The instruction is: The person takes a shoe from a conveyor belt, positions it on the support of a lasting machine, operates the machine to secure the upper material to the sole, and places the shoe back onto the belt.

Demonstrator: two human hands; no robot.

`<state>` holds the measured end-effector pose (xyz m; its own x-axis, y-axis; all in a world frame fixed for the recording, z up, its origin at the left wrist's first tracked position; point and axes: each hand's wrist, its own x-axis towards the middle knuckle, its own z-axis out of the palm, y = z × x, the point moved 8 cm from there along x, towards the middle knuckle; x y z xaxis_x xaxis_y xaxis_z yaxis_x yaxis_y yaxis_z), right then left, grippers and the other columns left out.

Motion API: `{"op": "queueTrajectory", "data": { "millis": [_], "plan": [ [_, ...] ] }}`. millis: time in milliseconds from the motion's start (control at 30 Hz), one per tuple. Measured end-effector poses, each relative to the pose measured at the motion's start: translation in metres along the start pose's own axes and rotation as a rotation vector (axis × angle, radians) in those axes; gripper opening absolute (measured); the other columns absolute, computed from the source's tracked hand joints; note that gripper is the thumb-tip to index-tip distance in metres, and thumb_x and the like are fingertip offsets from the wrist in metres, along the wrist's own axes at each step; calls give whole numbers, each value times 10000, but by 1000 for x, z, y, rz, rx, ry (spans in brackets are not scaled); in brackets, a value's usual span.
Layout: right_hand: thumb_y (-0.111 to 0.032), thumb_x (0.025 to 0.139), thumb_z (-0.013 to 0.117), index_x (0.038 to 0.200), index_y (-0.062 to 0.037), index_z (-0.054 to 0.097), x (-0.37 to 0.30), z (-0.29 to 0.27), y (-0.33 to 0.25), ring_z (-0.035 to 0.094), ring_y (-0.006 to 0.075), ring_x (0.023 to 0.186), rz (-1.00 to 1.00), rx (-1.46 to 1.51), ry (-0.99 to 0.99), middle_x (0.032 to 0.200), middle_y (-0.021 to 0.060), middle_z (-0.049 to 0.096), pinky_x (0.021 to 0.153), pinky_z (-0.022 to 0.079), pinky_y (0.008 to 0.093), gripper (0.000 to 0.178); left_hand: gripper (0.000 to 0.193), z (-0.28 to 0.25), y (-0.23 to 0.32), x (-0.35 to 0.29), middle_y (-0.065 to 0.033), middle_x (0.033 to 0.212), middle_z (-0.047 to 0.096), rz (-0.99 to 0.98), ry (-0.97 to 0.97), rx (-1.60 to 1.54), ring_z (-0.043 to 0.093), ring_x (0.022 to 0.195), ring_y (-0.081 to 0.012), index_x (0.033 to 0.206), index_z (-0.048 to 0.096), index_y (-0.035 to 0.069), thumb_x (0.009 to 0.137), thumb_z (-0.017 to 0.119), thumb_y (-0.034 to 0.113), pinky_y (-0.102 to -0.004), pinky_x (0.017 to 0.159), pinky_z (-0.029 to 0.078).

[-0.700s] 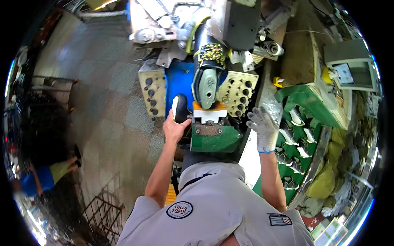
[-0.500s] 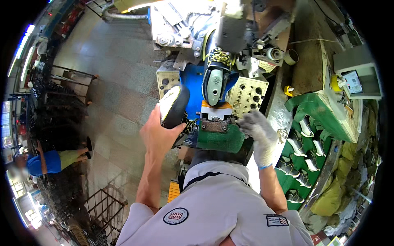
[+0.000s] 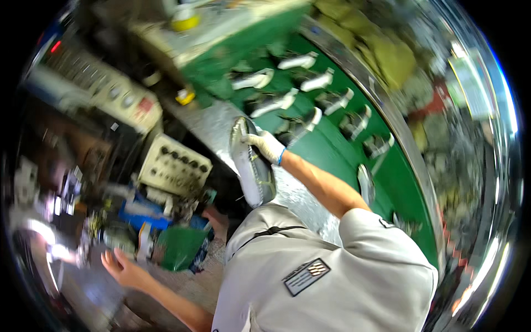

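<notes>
My right hand [image 3: 266, 146], in a white work glove, grips a shoe upper [image 3: 251, 171] near its top end. It is held upright, with a pale bottom edge and coarse stitching along the side, in front of a metal ledge [image 3: 301, 193]. My bare left hand [image 3: 123, 269] is stretched out at the lower left with its fingers apart and nothing in it. Beside that hand is the shoe machine, blurred, with a green guard [image 3: 180, 248] and a blue part [image 3: 145, 213].
A green conveyor belt [image 3: 332, 152] carries several dark shoe uppers with white bottoms, such as one upper [image 3: 271, 102] near the ledge. A cream control box [image 3: 174, 166] with black knobs stands left of the ledge. Olive sacks [image 3: 381, 47] lie beyond the belt.
My view has swung right, toward the belt. The black upper has left my left hand, which is now open. My gloved right hand has moved from the machine and now holds an upper.
</notes>
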<state>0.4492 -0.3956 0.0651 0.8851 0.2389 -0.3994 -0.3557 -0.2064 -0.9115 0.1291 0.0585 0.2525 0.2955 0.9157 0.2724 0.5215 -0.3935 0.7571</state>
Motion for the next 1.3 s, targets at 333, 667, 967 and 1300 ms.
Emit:
{"op": "queueTrajectory", "data": {
  "millis": [333,667,967,1300],
  "plan": [
    [-691,778,706,1156,37,718,-36,-310,177,675,338,1147,713,-882,233,1189,236,704,935,526,404,821,409,59,-45,54,-130,998,752,60,-37,384,660,906,-283,1005,755,-34,828,830,327,-399,838,510],
    [-122,814,811,1092,18,690,70,-243,282,711,281,899,228,648,905,1018,140,734,815,561,412,334,453,73,-56,53,-137,1074,733,-6,-109,74,652,915,-247,1145,709,-37,832,828,269,-386,869,503],
    [-344,910,703,1418,-4,511,-37,14,21,635,338,1174,198,1289,-315,1317,187,636,1083,471,494,640,414,60,-56,41,-93,1067,679,-62,-128,-77,620,930,-206,1183,643,2,839,803,168,-353,874,492],
    [-349,973,637,1336,22,556,-79,275,-73,701,222,1005,293,723,-786,1203,148,677,878,590,356,526,629,16,-84,56,-146,1129,705,-287,-417,24,666,985,-218,1353,569,24,761,772,88,-351,895,510]
  ]
}}
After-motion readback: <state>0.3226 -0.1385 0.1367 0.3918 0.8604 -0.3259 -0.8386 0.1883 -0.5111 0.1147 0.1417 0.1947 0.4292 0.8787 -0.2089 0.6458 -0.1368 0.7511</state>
